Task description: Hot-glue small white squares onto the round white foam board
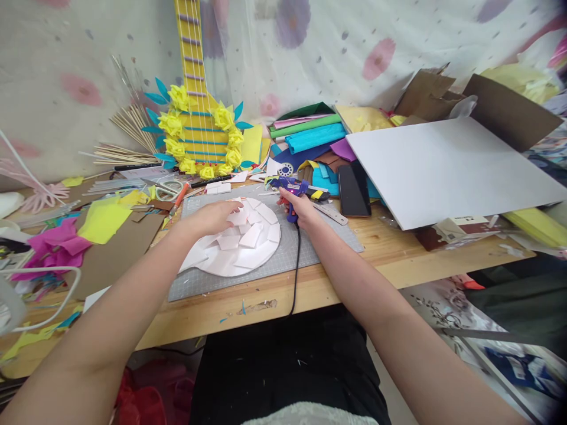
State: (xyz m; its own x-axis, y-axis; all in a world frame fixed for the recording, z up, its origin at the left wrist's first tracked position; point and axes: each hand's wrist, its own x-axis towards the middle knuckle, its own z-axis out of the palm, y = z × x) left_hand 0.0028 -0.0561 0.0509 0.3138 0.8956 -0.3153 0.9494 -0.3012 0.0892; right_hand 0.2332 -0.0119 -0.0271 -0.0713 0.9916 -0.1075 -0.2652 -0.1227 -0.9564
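A blue hot glue gun [292, 190] is gripped in my right hand [302, 206]; its nozzle points left, above the far right of a white rounded foam-board shape [261, 255]. That shape lies flat on a grey cutting mat [305, 251], with several cut white pieces spread over its face and along its edge. My left hand [216, 217] is over the upper left of the shape, with fingers and thumb closed at a small white foam-board piece [239, 216]. The fingertips partly cover this piece.
A yellow paper guitar [201, 127] with yellow flowers stands behind. Scissors [170, 190] lie left of the mat. A black phone [354, 189], a metal ruler [331, 213] and a large white board [452, 168] are at right. The gun's black cord [296, 274] hangs over the table edge.
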